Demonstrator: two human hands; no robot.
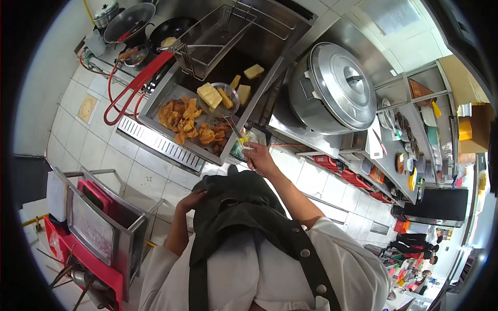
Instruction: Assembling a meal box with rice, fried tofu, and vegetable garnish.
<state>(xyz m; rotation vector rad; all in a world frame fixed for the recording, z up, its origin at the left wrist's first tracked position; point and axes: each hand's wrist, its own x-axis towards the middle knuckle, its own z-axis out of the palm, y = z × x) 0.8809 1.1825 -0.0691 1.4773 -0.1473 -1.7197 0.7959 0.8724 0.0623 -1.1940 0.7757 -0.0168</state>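
My right hand (259, 158) is closed around the handle of a skimmer (236, 129). The skimmer's round bowl lies over the near part of a steel deep fryer (244, 124). In that bowl rest a thick pale-yellow block (209, 95) and a longer golden piece (225, 98). More yellow pieces (253, 71) sit in the dark oil beyond it. Crumpled orange-brown fried pieces (177, 118) are heaped on the fryer's near tray. At my left side, my left hand (193, 199) rests against my dark apron (233, 189), its fingers partly hidden.
A wire fry basket (212, 52) with red handles (140, 83) sits above the oil. Woks (129, 28) stand at the far left. To the right is a large lidded pot (334, 85). A metal cart (98, 228) with red trays stands at left. Distant people (420, 246) appear at right.
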